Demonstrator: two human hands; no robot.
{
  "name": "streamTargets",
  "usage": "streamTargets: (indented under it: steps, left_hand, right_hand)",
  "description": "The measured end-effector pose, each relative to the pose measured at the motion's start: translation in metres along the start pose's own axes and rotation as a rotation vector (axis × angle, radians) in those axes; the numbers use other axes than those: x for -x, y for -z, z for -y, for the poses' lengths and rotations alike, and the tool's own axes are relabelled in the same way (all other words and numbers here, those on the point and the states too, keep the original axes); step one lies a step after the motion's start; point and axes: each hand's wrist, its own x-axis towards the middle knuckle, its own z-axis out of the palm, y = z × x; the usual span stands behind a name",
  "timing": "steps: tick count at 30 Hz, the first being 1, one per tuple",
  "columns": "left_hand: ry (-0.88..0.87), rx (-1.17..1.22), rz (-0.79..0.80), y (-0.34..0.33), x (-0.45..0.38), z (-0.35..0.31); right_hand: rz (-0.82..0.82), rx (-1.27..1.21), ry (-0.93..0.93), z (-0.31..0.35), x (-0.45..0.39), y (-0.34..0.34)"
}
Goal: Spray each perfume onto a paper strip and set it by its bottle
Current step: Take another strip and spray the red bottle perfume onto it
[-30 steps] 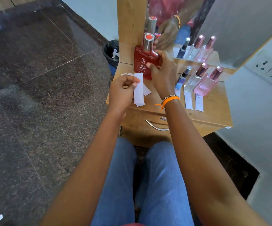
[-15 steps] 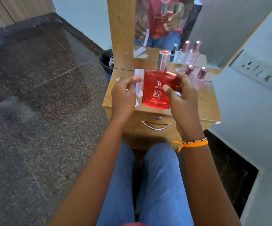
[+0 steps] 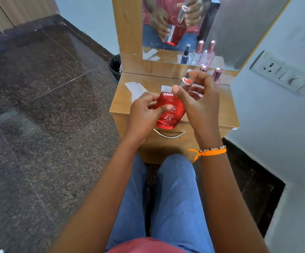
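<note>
1. A small wooden worktop (image 3: 122,105) stands under a mirror (image 3: 181,28).
2. The left hand (image 3: 144,114) grips the red bottle (image 3: 169,114) above the worktop's front edge, pinching a paper strip (image 3: 166,88) behind it.
3. The right hand (image 3: 199,103) curls on the cap (image 3: 185,82); the bottle's long axis leans up and right.

We see a red perfume bottle (image 3: 168,114), flat-sided and clear-walled, printed "RED ZX" in white, tilted with its neck leaning up to the right and lifted above the front edge of the counter (image 3: 228,114). Its silver cap (image 3: 185,82) with a red top sits at the upper end. A white paper strip (image 3: 166,88) stands behind the bottle's upper left shoulder. More white strips (image 3: 134,86) lie flat on the counter's left part. Two pink-capped bottles (image 3: 216,74) stand at the back right, mostly hidden.
</note>
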Motion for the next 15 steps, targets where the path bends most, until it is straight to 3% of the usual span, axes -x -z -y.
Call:
streamTargets:
  steps: [3, 11, 15]
  left_hand:
    - [0.018, 0.018, 0.013, -0.002, 0.002, 0.002]
    - [0.049, 0.006, 0.092, 0.003, 0.001, 0.002]
    - [0.072, 0.075, 0.160, 0.007, 0.002, 0.000]
  right_hand:
    - [-0.021, 0.038, 0.035, -0.001, -0.010, 0.000]
    - [0.141, -0.050, 0.026, -0.010, -0.016, 0.018]
    - [0.316, -0.225, 0.025, -0.012, -0.021, 0.029]
